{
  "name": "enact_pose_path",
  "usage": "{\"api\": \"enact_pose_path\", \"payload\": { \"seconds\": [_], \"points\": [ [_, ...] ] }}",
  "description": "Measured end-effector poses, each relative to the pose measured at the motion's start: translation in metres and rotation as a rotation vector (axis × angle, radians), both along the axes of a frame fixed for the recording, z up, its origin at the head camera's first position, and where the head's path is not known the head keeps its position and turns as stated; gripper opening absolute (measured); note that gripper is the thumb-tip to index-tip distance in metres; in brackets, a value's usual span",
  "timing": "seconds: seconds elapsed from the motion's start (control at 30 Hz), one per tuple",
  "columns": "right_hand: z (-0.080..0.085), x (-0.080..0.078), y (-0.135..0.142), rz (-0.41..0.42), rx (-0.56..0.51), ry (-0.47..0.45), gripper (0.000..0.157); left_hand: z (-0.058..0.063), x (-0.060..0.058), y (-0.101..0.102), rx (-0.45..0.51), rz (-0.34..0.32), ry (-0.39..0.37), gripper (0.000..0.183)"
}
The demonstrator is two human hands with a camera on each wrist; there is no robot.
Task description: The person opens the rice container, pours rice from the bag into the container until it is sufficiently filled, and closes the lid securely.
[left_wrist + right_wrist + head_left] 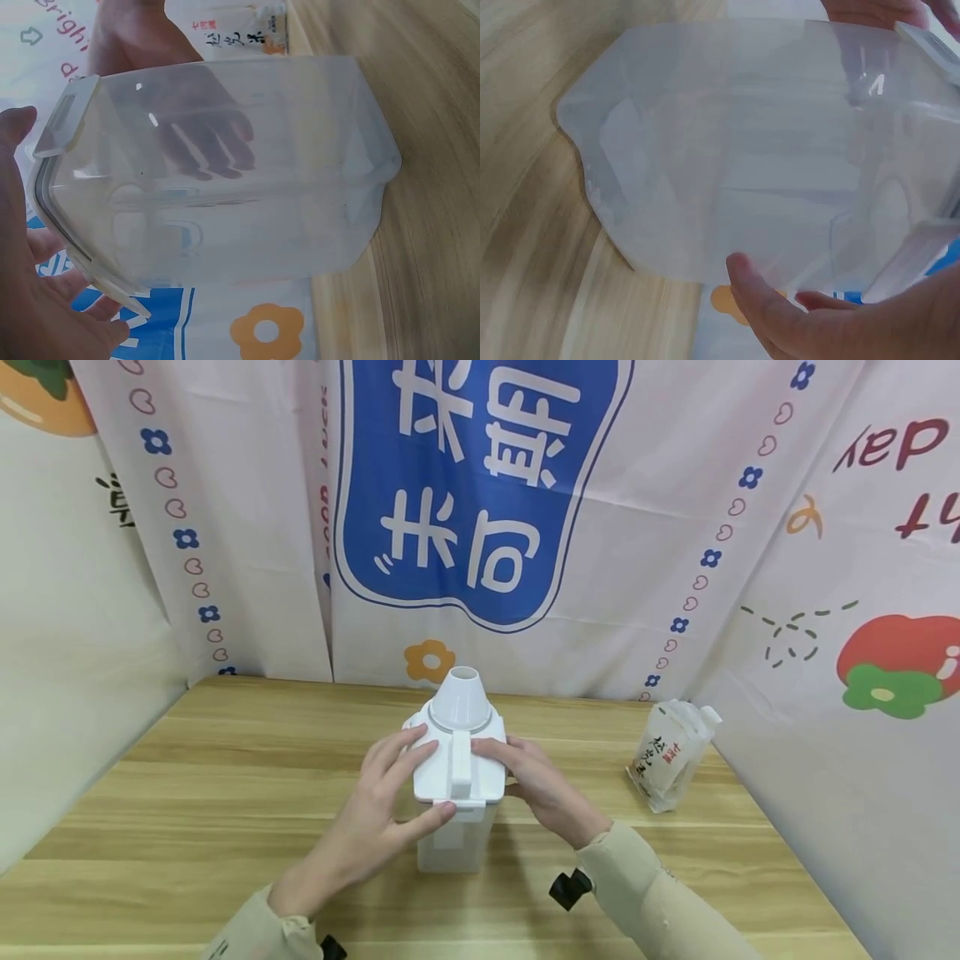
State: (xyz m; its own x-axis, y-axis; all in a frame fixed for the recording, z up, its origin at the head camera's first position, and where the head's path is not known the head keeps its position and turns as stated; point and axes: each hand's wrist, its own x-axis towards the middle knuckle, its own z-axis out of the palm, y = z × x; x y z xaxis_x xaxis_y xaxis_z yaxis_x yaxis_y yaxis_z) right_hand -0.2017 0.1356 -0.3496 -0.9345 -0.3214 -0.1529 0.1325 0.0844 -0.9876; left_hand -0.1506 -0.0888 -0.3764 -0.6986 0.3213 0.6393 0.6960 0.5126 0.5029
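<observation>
A clear plastic storage container (285, 225) stands upright on the wooden table, its white lid (435, 777) on top. The lid has a raised bar handle (461, 768) and a white cone-shaped cup (459, 702) seated behind it. My left hand (378, 802) holds the lid's left side, fingertips on top and thumb at the front latch (472, 804). From the other side my right hand (543, 785) grips the lid's right edge; one finger lies over the top close to the handle, while a lower digit is tucked beneath the rim against the container wall.
A partly filled, printed rice bag (667, 756) stands at the right of the wooden table (247, 793). Printed cloth (255, 527) hangs along the back and both sides. Dark wrist mounts (570, 889) show under the sleeves.
</observation>
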Motion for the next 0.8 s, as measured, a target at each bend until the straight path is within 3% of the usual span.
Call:
{"api": "enact_pose_path", "payload": {
  "seconds": [0.3,0.6,0.8],
  "points": [
    [0.016,-0.004,0.026,0.028,-0.06,-0.067,0.041,-0.001,-0.002,0.001,-0.021,0.017,0.052,0.071],
    [0.037,-0.01,0.037,0.037,-0.058,-0.11,0.05,0.0,-0.005,0.0,-0.021,0.003,0.152,0.071],
    [0.041,-0.018,0.035,0.055,-0.056,-0.191,0.05,-0.001,-0.007,-0.001,-0.029,0.008,0.164,0.072]
  ]
}}
